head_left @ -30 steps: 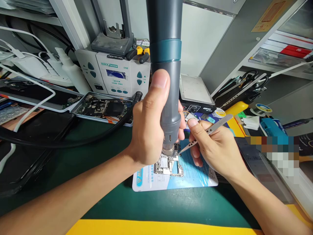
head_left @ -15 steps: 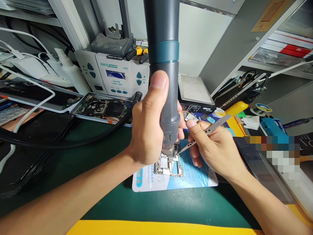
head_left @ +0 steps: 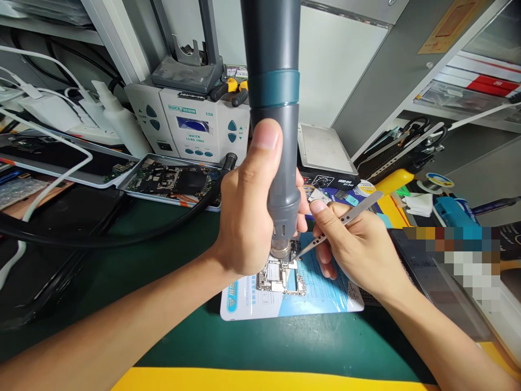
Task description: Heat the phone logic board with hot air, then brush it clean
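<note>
My left hand is wrapped round the grey handle of a hot air gun, thumb up along its side. The gun stands upright, its metal nozzle just over a small circuit board. That board lies on a white and blue printed card. Between thumb and fingers of my right hand is a pair of metal tweezers, slanting down to the left. Their tips reach the board beside the nozzle; whether they touch it or grip a part I cannot tell.
A hot air station stands behind, with pliers on top. Its black hose crosses the left side of the green mat. A metal tin holds circuit boards. To the right are a flat-topped heating device and a solder spool.
</note>
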`<state>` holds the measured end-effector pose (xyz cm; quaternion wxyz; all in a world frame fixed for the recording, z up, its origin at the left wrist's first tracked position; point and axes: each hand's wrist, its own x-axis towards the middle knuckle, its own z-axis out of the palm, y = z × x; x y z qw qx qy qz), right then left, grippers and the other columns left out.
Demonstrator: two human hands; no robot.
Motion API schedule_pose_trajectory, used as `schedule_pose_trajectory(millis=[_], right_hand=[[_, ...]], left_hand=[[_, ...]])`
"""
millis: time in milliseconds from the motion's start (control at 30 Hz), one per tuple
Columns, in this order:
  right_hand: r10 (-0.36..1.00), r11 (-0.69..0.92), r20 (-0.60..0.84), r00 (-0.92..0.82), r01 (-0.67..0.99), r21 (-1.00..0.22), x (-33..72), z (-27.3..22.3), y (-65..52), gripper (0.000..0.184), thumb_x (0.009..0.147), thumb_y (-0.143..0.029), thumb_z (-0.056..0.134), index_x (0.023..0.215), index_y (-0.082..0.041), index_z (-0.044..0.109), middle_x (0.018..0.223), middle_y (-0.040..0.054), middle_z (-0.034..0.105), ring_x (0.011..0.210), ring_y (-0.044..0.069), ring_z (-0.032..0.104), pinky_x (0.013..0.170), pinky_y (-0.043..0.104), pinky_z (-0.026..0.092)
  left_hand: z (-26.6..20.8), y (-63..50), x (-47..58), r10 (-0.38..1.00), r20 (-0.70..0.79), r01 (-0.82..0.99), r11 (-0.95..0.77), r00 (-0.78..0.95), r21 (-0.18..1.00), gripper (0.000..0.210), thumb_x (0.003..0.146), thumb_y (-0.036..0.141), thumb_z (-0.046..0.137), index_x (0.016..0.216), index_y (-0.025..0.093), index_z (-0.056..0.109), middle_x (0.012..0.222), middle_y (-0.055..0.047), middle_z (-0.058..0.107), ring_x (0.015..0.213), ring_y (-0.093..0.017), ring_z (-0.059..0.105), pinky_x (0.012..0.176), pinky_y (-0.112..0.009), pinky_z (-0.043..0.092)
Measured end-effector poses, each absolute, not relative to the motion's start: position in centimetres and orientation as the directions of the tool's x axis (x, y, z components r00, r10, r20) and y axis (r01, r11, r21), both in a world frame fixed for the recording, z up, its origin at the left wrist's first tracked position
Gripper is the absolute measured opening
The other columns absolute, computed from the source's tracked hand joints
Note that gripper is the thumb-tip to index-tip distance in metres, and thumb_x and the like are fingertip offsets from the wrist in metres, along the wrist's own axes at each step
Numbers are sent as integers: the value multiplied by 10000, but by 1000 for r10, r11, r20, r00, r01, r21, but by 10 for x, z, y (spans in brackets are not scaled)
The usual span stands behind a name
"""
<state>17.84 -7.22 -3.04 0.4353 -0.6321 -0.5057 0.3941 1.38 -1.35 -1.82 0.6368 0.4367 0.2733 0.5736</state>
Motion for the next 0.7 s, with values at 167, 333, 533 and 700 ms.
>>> schedule_pose_trajectory(millis=[167,333,533,700], right_hand=[[984,-114,-68,164,293,-949,178,-27,-70,752,986,-915,842,682,-257,641,413,-12,629,274,131,578,276,185,414],[983,-99,-54,176,254,-962,180,-29,-71,736,973,-894,875,670,-272,626,413,-11,638,266,149,593,264,198,408],[980,-94,-52,192,216,-972,181,-27,-67,759,878,-932,935,648,-265,654,398,1,635,265,139,563,281,205,394],[985,-122,-96,147,185,-975,192,-17,-61,737,852,-903,978,672,-253,679,438,-12,651,318,133,591,331,214,447]], left_hand=[[-16,-14,15,975,132,-493,-28,177,869,696,1035,870,683,732,248,759,574,-28,678,439,-212,660,401,-332,467],[-16,-13,14,978,128,-508,-28,163,861,760,975,964,713,739,244,770,579,-31,687,439,-216,662,397,-332,465],[-21,-10,14,967,156,-525,-28,201,851,808,932,1033,698,747,250,775,569,-31,677,436,-213,658,397,-334,470],[-20,-13,15,969,169,-538,-48,178,841,763,993,979,685,788,253,805,614,-23,718,472,-206,682,429,-327,487]])
